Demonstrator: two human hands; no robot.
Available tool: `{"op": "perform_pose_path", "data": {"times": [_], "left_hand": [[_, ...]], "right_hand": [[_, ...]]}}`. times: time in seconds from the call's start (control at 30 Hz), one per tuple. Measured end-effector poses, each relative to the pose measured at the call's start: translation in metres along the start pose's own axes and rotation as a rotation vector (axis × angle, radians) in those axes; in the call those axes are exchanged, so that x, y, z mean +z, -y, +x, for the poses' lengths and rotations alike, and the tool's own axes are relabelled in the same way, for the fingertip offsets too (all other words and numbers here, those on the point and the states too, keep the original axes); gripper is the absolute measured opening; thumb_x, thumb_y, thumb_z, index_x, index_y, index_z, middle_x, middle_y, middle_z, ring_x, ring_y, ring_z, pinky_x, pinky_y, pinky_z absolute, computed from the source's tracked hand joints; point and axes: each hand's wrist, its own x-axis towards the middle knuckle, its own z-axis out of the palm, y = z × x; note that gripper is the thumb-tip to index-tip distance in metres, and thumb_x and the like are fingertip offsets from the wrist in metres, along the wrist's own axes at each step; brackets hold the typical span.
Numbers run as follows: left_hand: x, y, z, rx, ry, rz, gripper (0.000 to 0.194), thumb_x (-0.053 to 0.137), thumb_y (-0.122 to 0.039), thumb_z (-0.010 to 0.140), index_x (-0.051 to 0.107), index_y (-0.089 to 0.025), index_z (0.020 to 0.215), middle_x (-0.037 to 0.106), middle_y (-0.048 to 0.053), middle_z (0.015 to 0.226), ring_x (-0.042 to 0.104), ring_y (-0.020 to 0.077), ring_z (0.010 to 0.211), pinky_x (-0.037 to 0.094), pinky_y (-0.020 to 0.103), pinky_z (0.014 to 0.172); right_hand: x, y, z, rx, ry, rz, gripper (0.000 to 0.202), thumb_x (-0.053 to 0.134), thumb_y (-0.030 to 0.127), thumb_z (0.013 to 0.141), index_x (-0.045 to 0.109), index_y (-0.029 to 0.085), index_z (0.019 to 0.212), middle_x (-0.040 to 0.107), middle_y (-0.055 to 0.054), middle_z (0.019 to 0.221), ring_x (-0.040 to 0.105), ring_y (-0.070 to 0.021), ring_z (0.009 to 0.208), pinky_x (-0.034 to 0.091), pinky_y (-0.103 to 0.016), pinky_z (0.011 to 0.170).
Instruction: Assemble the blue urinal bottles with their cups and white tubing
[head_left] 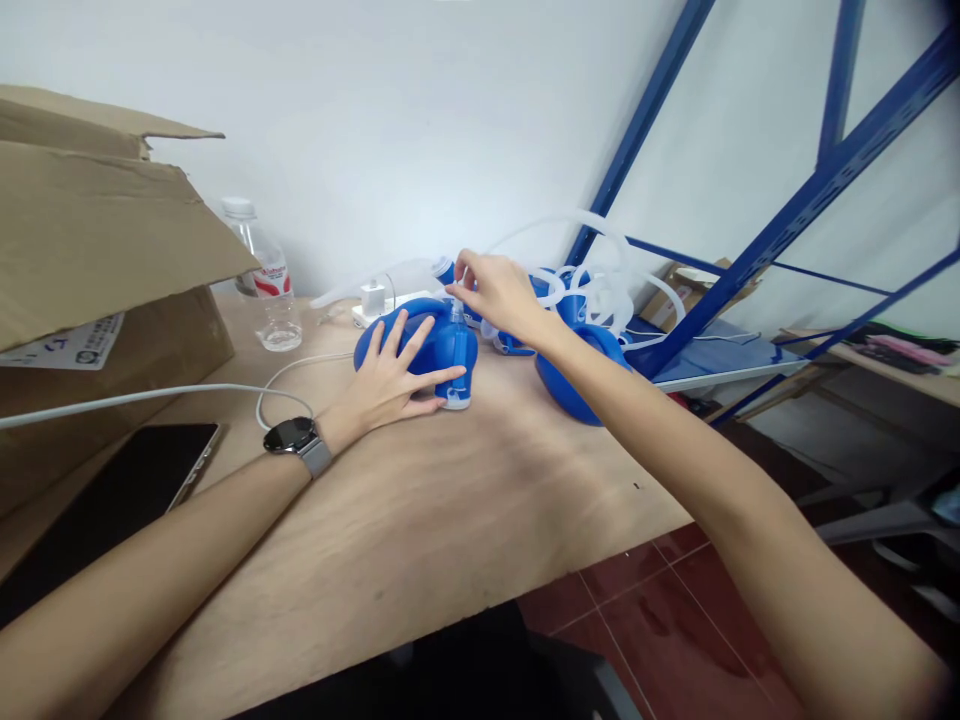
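A rounded blue plastic device (429, 345), with a curved handle-like rim and an upright blue column, rests on the wooden table. My left hand (396, 372), wearing a watch at the wrist, lies over its front with fingers spread and pressed on it. At the top of the column, my right hand (491, 288) pinches a small clear fitting (457, 308) between thumb and fingers; the fingertips partly hide it. A blue cylinder with a white end (442, 269) sits just behind. Beyond my right forearm is a second blue rounded device (566, 390).
Coiled clear tubing (607, 300) lies at the back right, near a blue metal rack (645, 120). To the left are a cardboard box (112, 220), a water bottle (274, 285) and a dark phone or tablet (112, 500). A white charger (373, 300) stands behind, its cable crossing leftward.
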Motion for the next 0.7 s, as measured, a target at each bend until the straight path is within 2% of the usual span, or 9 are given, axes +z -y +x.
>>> {"op": "perform_pose_path", "data": {"times": [0.13,0.2,0.27,0.33,0.4,0.47,0.5,0.57,0.7], "left_hand": [[0.001,-0.001,0.0,0.0,0.011,0.015,0.05,0.07,-0.057,0.101,0.067,-0.05,0.151,0.034,0.008,0.182,0.019,0.0522,0.169,0.019,0.08,0.129],[0.001,-0.002,0.0,0.001,0.021,0.03,0.053,0.07,-0.056,0.1,0.065,-0.049,0.152,0.038,0.009,0.18,0.02,0.0536,0.168,0.018,0.08,0.129],[0.002,-0.003,0.001,0.01,0.039,0.045,0.054,0.072,-0.056,0.099,0.065,-0.049,0.152,0.044,0.01,0.176,0.021,0.0549,0.167,0.018,0.082,0.128],[0.001,-0.004,0.002,0.023,0.052,0.058,0.052,0.072,-0.055,0.1,0.066,-0.05,0.152,0.048,0.01,0.173,0.022,0.0556,0.167,0.018,0.083,0.127],[0.001,-0.005,0.002,0.034,0.055,0.067,0.053,0.071,-0.056,0.1,0.066,-0.05,0.152,0.05,0.011,0.171,0.023,0.0566,0.166,0.018,0.084,0.126],[0.001,-0.007,0.003,0.04,0.059,0.075,0.055,0.071,-0.057,0.1,0.064,-0.05,0.154,0.051,0.012,0.17,0.022,0.0579,0.166,0.019,0.085,0.126],[0.0,-0.009,0.004,0.04,0.063,0.081,0.056,0.07,-0.058,0.1,0.062,-0.051,0.155,0.051,0.013,0.17,0.022,0.0585,0.166,0.02,0.085,0.125],[0.001,-0.014,0.006,0.032,0.074,0.095,0.059,0.069,-0.059,0.101,0.058,-0.051,0.158,0.05,0.014,0.17,0.02,0.0595,0.166,0.022,0.086,0.124],[0.006,-0.027,0.019,0.005,0.081,0.098,0.065,0.07,-0.058,0.1,0.053,-0.051,0.162,0.049,0.015,0.171,0.021,0.0609,0.165,0.023,0.088,0.121]], "right_hand": [[-0.006,0.008,-0.037,-0.185,0.075,0.201,0.018,0.064,0.036,0.105,0.074,0.022,0.108,0.079,-0.009,0.117,0.071,-0.0275,0.109,0.052,-0.04,0.102],[-0.017,0.003,-0.065,-0.188,0.073,0.272,0.024,0.063,0.044,0.106,0.075,0.024,0.111,0.079,-0.008,0.122,0.071,-0.028,0.113,0.054,-0.04,0.101],[-0.029,-0.011,-0.1,-0.076,0.041,0.175,0.031,0.06,0.051,0.107,0.076,0.025,0.11,0.08,-0.009,0.119,0.073,-0.0308,0.11,0.055,-0.044,0.099],[-0.04,-0.036,-0.138,0.107,-0.105,-0.037,0.038,0.056,0.055,0.107,0.078,0.024,0.112,0.079,-0.014,0.121,0.071,-0.0371,0.121,0.053,-0.051,0.107],[-0.045,-0.068,-0.173,0.295,-0.186,-0.193,0.05,0.061,0.061,0.102,0.076,0.021,0.129,0.072,-0.021,0.138,0.061,-0.0456,0.137,0.049,-0.06,0.115],[-0.045,-0.1,-0.203,0.441,-0.129,-0.189,0.078,0.072,0.068,0.09,0.064,0.019,0.15,0.063,-0.025,0.151,0.06,-0.0509,0.139,0.051,-0.066,0.112],[-0.044,-0.112,-0.214,0.468,-0.064,-0.119,0.084,0.073,0.067,0.089,0.058,0.019,0.156,0.064,-0.025,0.149,0.063,-0.0497,0.135,0.054,-0.066,0.11],[-0.042,-0.127,-0.231,0.426,-0.026,-0.01,0.074,0.066,0.065,0.095,0.058,0.024,0.155,0.064,-0.022,0.151,0.062,-0.0463,0.139,0.051,-0.066,0.115],[-0.046,-0.111,-0.245,0.368,-0.077,0.064,0.072,0.073,0.066,0.09,0.06,0.029,0.15,0.065,-0.018,0.145,0.063,-0.0448,0.135,0.053,-0.066,0.113]]}}
